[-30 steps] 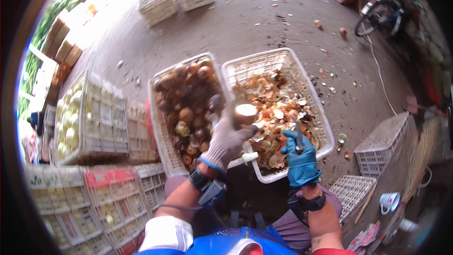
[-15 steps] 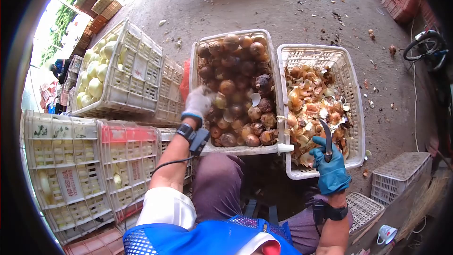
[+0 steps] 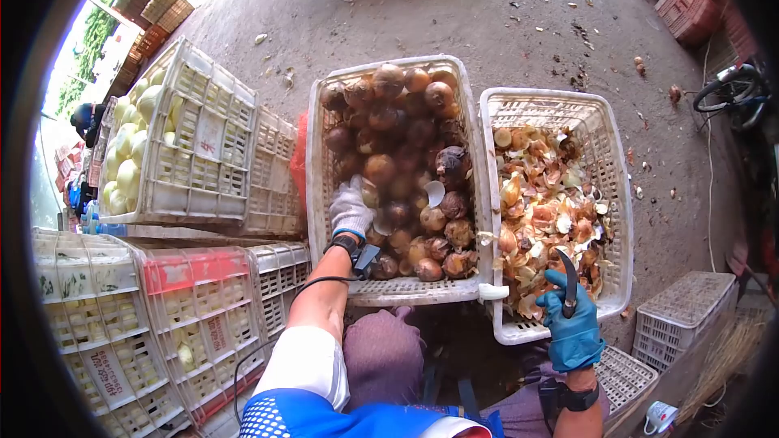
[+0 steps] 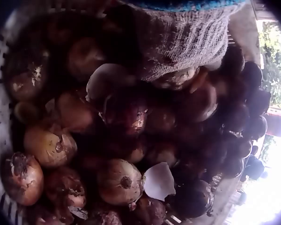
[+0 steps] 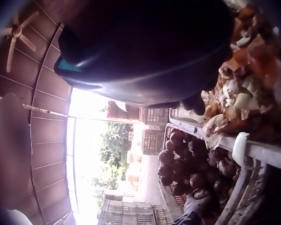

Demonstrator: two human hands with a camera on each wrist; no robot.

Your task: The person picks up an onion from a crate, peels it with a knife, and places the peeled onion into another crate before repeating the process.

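Two white plastic crates sit side by side on the concrete ground before the seated person; the nearer-left crate holds unpeeled brown onions, the right-hand crate holds loose onion skins; the two crates touch along their long sides.

Left hand: grey knitted glove, lowered into the onion crate at its near-left part, resting on the pile; the wrist view shows the gloved fingers bent down over an onion just beneath them, but whether they actually grip it cannot be told; a pale shard of peel lies among the onions below.

Right hand: blue rubber glove, fingers wrapped round the handle of a dark curved knife, blade pointing up and away over the near corner of the skins crate; the right wrist view shows mostly the dark glove and the skins behind it.

Other items: tilted crate of pale peeled onions at far left; stacked white and red empty crates near left; small white crates at near right; bicycle wheel at far right; scattered peel on the ground.
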